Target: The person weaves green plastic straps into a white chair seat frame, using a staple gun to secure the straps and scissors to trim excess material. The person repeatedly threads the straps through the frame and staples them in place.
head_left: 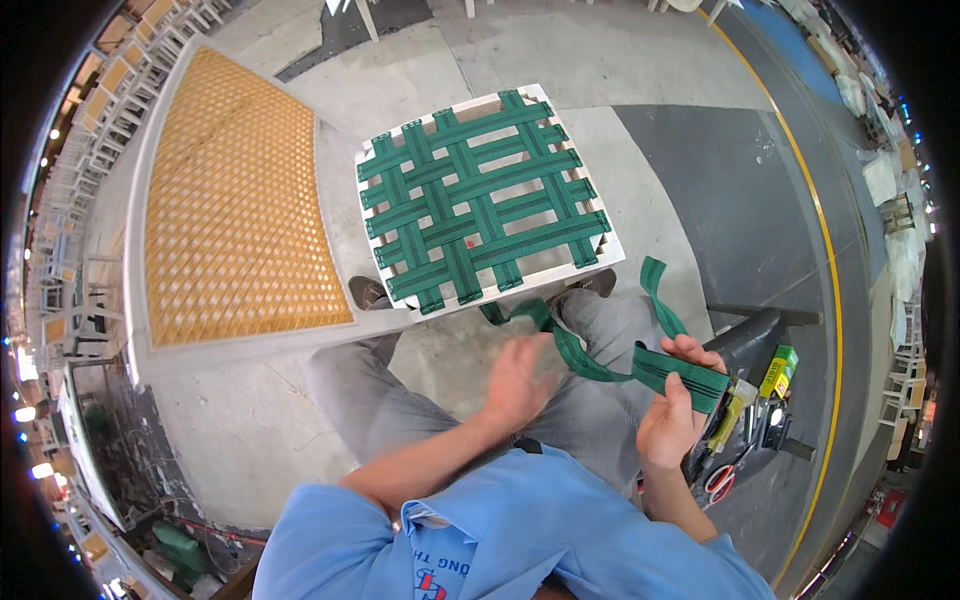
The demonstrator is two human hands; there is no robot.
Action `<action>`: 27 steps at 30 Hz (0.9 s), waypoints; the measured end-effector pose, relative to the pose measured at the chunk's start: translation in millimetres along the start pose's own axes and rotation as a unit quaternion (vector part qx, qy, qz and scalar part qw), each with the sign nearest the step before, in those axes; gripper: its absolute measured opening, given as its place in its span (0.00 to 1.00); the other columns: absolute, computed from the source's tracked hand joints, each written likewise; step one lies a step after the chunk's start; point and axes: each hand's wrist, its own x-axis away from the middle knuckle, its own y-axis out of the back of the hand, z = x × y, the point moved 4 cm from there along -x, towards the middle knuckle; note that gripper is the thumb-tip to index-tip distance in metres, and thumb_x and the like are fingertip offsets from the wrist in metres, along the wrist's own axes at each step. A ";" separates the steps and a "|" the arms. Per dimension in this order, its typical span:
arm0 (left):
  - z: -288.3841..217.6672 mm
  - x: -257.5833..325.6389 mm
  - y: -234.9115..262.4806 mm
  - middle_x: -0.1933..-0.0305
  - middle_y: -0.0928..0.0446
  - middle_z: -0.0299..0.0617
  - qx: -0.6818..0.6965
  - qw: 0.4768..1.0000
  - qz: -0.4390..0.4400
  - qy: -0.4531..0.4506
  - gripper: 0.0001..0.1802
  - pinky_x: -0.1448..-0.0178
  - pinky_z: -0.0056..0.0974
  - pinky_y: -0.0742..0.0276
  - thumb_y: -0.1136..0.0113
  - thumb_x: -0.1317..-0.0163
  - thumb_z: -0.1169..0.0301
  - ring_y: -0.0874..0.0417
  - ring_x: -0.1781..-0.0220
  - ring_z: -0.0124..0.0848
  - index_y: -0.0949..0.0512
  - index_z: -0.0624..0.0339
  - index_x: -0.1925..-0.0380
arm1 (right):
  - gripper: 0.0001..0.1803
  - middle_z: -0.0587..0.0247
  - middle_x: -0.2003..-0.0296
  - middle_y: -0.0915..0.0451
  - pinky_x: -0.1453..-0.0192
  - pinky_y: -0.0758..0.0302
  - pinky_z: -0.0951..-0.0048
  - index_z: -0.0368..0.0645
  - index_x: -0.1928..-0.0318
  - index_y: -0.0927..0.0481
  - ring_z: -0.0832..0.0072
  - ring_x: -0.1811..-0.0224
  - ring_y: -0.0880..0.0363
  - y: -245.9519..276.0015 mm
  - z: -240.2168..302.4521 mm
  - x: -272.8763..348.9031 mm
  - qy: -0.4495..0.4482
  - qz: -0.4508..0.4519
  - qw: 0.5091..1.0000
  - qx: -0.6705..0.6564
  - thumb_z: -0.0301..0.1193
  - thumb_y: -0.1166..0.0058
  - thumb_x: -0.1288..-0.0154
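A white square seat frame [610, 245] woven with green webbing straps stands on the floor in front of my knees. A loose green strap [590, 362] runs from its near edge across my lap. My right hand [672, 412] grips that strap near its folded end, thumb on top. My left hand [520, 380] hovers just left of the strap, fingers spread and blurred, holding nothing. A further length of the strap [660, 295] loops up behind my right hand.
A large white panel with orange cane lattice [235, 200] lies to the left. A dark stool or tray [745, 420] at my right carries scissors with red handles, a green and yellow box and small tools. A yellow floor line [825, 240] curves at the right.
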 end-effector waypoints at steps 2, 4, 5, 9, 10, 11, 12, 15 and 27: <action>-73.6 10.8 17.4 0.33 0.33 0.55 0.084 0.994 0.007 -0.076 0.41 0.28 0.48 0.33 0.32 0.47 0.75 0.34 0.29 0.53 0.35 0.56 0.31 | 0.28 0.48 0.36 0.32 0.28 0.36 0.51 0.42 0.35 0.39 0.57 0.35 0.31 -22.0 6.3 13.8 -0.011 -0.006 1.000 -0.004 0.18 0.55 0.36; -113.5 9.2 21.0 0.34 0.31 0.56 0.132 0.979 -0.040 -0.149 0.42 0.29 0.46 0.32 0.34 0.45 0.77 0.31 0.30 0.52 0.37 0.57 0.29 | 0.34 0.48 0.33 0.34 0.26 0.40 0.51 0.43 0.29 0.45 0.57 0.30 0.35 -41.5 14.5 26.6 0.035 0.061 0.997 0.037 0.19 0.55 0.35; -123.6 6.1 27.1 0.34 0.30 0.56 0.155 0.968 -0.062 -0.185 0.42 0.30 0.45 0.31 0.35 0.44 0.77 0.30 0.30 0.51 0.38 0.57 0.28 | 0.35 0.49 0.33 0.34 0.25 0.42 0.52 0.44 0.27 0.46 0.58 0.29 0.36 -54.4 21.4 32.1 0.064 0.086 0.993 0.055 0.19 0.55 0.34; -129.9 -6.6 42.8 0.52 0.18 0.54 0.249 0.957 0.031 -0.147 0.26 0.41 0.42 0.21 0.45 0.37 0.80 0.15 0.50 0.42 0.30 0.62 0.37 | 0.38 0.49 0.32 0.35 0.25 0.43 0.56 0.41 0.24 0.51 0.60 0.28 0.38 -63.2 65.2 17.7 0.108 0.092 0.990 0.019 0.30 0.50 0.29; -126.5 -14.9 51.3 0.54 0.16 0.47 0.374 0.918 0.121 -0.052 0.15 0.50 0.38 0.19 0.48 0.32 0.79 0.15 0.59 0.32 0.25 0.63 0.46 | 0.38 0.49 0.32 0.35 0.26 0.42 0.56 0.40 0.24 0.50 0.60 0.28 0.37 -57.7 75.7 9.5 0.100 0.069 0.993 -0.015 0.33 0.49 0.28; -124.3 -23.5 64.5 0.57 0.15 0.45 0.381 0.891 0.248 -0.016 0.13 0.55 0.36 0.20 0.47 0.30 0.74 0.16 0.63 0.28 0.24 0.62 0.48 | 0.38 0.50 0.35 0.33 0.28 0.39 0.55 0.40 0.24 0.49 0.62 0.32 0.34 -50.8 90.8 0.6 0.098 0.056 0.991 -0.068 0.37 0.48 0.28; -124.8 -31.2 74.8 0.59 0.15 0.42 0.382 0.846 0.372 0.017 0.12 0.60 0.34 0.20 0.47 0.28 0.70 0.18 0.67 0.24 0.23 0.62 0.50 | 0.39 0.51 0.38 0.31 0.31 0.37 0.54 0.40 0.24 0.48 0.64 0.36 0.30 -41.2 108.4 -7.7 0.099 0.042 0.987 -0.117 0.40 0.47 0.28; -144.5 -56.4 90.2 0.64 0.15 0.39 0.303 0.778 0.549 -0.038 0.15 0.65 0.33 0.23 0.45 0.28 0.62 0.20 0.73 0.23 0.22 0.60 0.50 | 0.36 0.57 0.53 0.26 0.49 0.26 0.61 0.40 0.26 0.44 0.72 0.59 0.24 -33.0 163.6 -23.9 0.268 0.111 0.954 -0.079 0.34 0.46 0.29; -222.6 -94.6 119.8 0.47 0.19 0.48 0.387 0.893 -0.122 -0.196 0.25 0.38 0.42 0.25 0.38 0.32 0.68 0.20 0.42 0.36 0.29 0.69 0.39 | 0.26 0.53 0.57 0.18 0.50 0.22 0.56 0.45 0.45 0.21 0.55 0.52 0.18 -116.7 159.6 -112.6 0.412 0.160 0.557 0.703 0.34 0.32 0.45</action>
